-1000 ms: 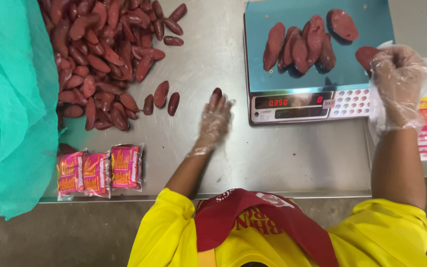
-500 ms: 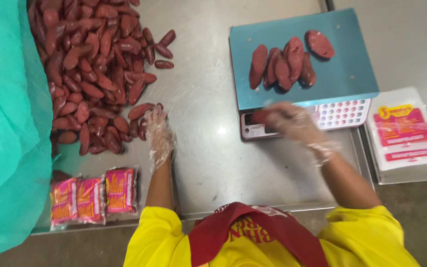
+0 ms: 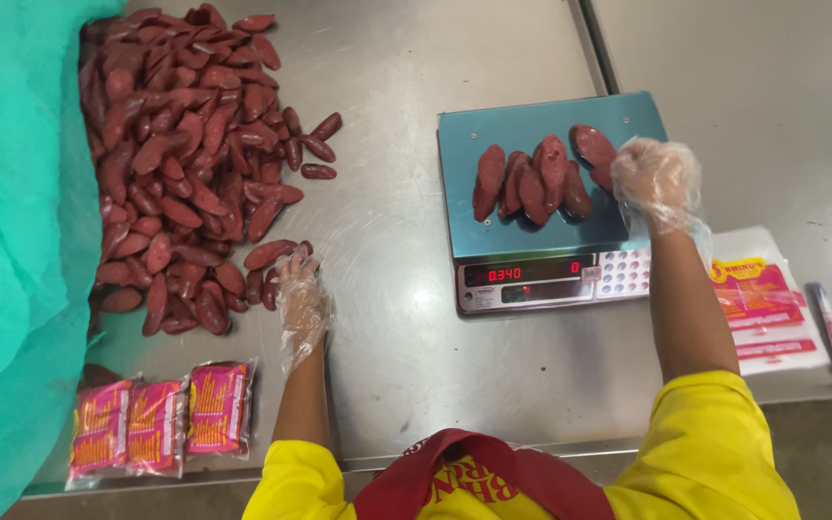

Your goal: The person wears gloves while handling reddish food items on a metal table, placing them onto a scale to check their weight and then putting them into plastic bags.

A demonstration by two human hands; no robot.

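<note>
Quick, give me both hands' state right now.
Left hand: gloved, fingers on sausages at the pile's edge; grip unclear.
Right hand: gloved, over the scale; grip unclear.
</note>
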